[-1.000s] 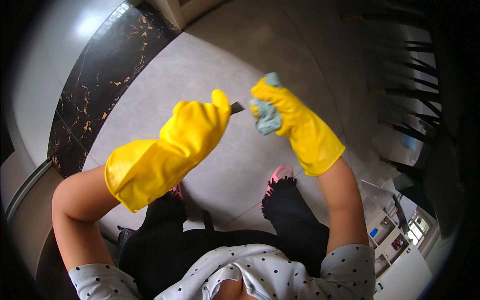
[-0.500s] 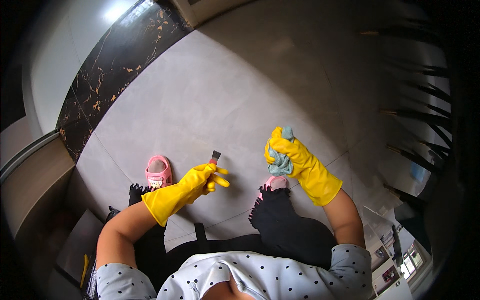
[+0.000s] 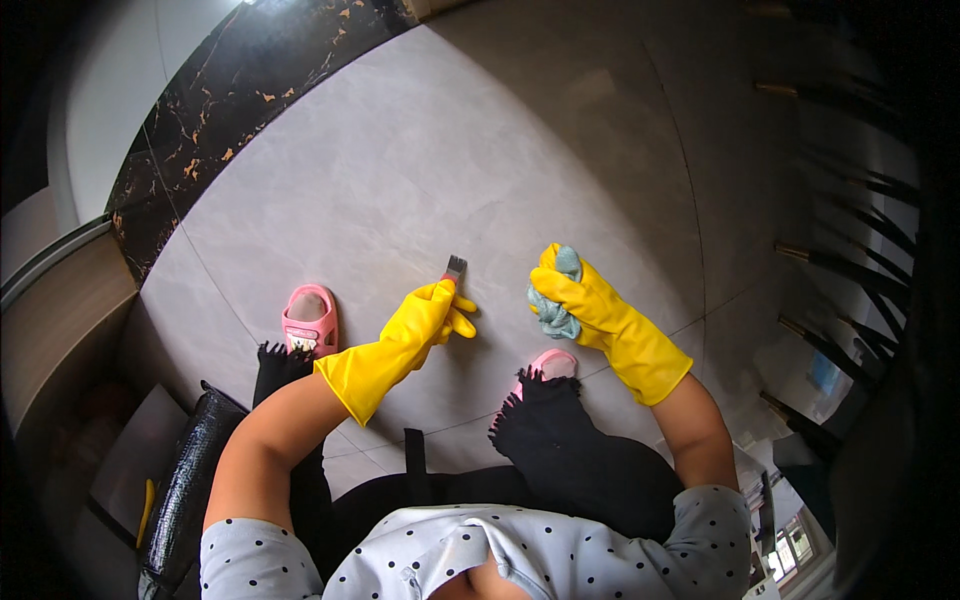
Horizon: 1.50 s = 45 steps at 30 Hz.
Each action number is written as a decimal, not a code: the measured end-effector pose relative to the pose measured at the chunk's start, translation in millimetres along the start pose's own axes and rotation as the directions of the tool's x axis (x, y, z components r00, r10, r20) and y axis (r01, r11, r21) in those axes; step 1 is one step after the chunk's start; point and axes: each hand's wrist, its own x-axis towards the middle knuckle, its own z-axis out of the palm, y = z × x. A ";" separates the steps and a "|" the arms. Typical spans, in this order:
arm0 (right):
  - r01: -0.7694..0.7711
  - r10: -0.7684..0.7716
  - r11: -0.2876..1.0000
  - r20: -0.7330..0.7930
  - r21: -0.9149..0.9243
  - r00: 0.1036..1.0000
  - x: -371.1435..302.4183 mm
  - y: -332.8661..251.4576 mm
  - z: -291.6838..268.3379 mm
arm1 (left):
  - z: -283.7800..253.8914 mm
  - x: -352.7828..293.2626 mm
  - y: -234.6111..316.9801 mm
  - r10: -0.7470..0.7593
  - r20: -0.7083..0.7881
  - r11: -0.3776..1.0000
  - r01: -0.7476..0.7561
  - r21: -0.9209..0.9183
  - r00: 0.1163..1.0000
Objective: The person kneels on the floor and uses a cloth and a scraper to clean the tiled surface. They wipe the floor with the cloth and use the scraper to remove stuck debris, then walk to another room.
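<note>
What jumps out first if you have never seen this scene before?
Two bright yellow rubber gloves above the grey tiled floor: the left hand holds a small metal-bladed scraper, and the right hand clutches a crumpled pale blue cloth. Below them, pink slippers peek out.

1. Left hand (image 3: 437, 312) in yellow glove grips small scraper (image 3: 454, 268), blade pointing away over grey tiled floor (image 3: 420, 170).
2. Right hand (image 3: 572, 295), gloved, clutches blue-green cloth (image 3: 553, 318), just right of scraper.
3. Pink slippers (image 3: 310, 320) below scraper, black marble border (image 3: 200, 120) far upper left of it.
</note>
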 end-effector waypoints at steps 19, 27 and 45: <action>0.059 -0.059 0.998 -0.062 0.001 0.996 5.4 2.4 6.4 | 26.0 16.3 -21.5 0.061 0.001 0.974 -0.059 -0.219 0.998; 0.485 -0.546 0.833 -0.260 -0.265 0.796 84.4 -6.9 11.3 | 27.1 20.5 -24.8 0.106 -0.011 0.971 -0.106 -0.214 0.994; 0.419 -0.356 0.830 -0.228 0.369 0.906 107.9 -28.5 87.9 | 30.2 -11.0 16.0 0.053 -0.024 0.720 -0.055 -0.692 0.998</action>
